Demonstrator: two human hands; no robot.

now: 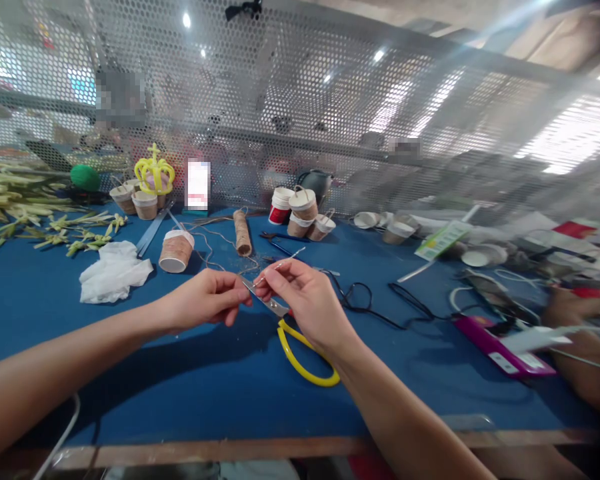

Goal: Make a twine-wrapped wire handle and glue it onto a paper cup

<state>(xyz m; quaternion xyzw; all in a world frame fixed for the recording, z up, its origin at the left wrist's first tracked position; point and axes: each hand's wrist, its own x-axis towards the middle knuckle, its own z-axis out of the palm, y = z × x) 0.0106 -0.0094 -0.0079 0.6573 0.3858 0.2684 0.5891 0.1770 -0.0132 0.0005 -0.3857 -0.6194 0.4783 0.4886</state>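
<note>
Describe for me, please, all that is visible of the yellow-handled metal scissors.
The yellow-handled metal scissors show shiny silvery blades, a pivot, a little red beside it and one large, rounded yellow loop, perhaps plastic. They slant over the blue tabletop, tips pointing away and left, beside the left hand. The right hand partly covers them; whether it grips them, I cannot tell.
</note>
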